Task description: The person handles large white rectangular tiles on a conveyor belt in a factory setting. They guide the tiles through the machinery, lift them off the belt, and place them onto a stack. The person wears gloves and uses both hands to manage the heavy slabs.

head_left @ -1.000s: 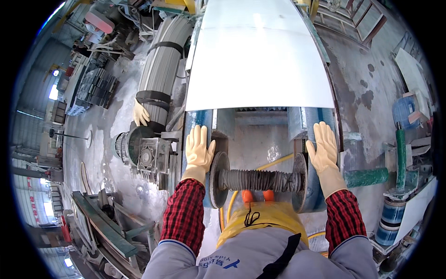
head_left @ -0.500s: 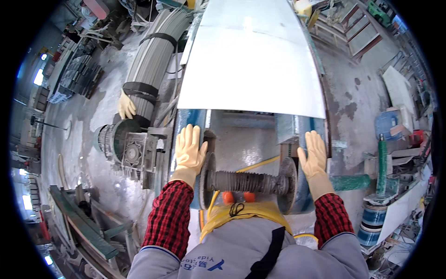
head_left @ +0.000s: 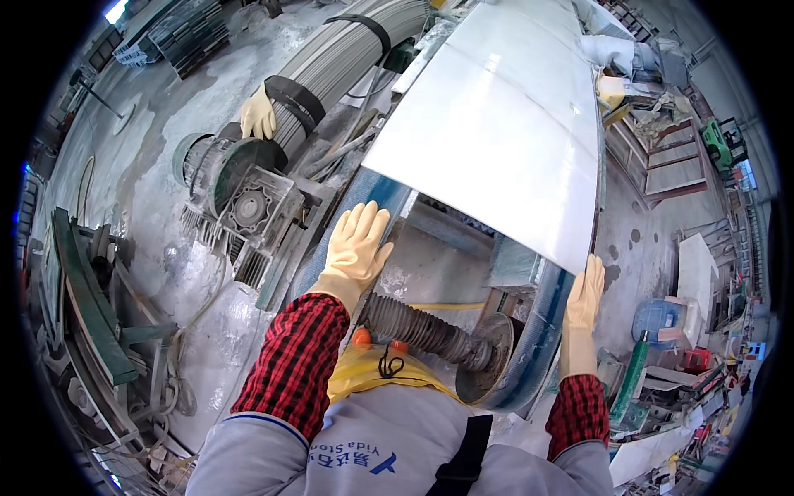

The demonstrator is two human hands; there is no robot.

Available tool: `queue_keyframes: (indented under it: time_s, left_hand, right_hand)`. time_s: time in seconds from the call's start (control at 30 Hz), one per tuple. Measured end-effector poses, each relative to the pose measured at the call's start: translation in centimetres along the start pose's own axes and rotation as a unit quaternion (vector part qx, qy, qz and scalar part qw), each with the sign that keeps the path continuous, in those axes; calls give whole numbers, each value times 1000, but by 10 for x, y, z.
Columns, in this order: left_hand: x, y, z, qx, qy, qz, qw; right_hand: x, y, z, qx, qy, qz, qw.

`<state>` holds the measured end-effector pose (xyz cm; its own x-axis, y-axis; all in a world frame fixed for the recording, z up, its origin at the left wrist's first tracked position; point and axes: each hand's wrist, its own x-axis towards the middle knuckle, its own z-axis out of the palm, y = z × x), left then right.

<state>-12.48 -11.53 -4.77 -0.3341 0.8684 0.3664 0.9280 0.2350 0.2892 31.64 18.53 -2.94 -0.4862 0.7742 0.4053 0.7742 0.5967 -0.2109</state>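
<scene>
Both my hands wear cream rubber gloves. My left hand [head_left: 354, 252], fingers stretched out and holding nothing, lies over the left blue belt [head_left: 382, 187]. My right hand [head_left: 584, 302] is upright beside the outer edge of the right blue belt [head_left: 539, 347]. Its fingers are extended, with the tips at the near right corner of a glossy white slab [head_left: 496, 124]; whether they touch the slab I cannot tell. The slab rests across both belts ahead of me. Between the belts, close to my waist, runs a ridged roller shaft [head_left: 426, 329] with a round end disc [head_left: 488, 355].
A grey motor with gearbox [head_left: 248, 207] stands left of the belts. A spare cream glove [head_left: 259, 114] lies against a strapped bundle of long strips [head_left: 331, 70]. Green metal framing [head_left: 91, 302] is at far left; a blue plastic container [head_left: 657, 318] sits on the right.
My view has turned, so the slab and belts now slant across it. My right hand has shifted from the right belt's top to its outer edge, near the slab's corner. My left hand stays over its belt.
</scene>
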Motion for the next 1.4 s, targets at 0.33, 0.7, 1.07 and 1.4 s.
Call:
queue_keyframes:
  time_s: [0.33,0.7,1.07,1.4]
  left_hand:
    - [0,-2,-9,-32,-4,4,999]
    - [3,3,-13,-24,-18,19,999]
    - [-14,-15,4,-14,-39,14,999]
    - [126,-19,15,-11,-2,39,999]
  right_hand:
    - [-20,-21,60,-65,-29,-3,997]
    - [-29,-14,63,-49,-9,15,999]
    - [-22,-40,48,-5,10,58,998]
    - [-33,-40,55,12,61,61,996]
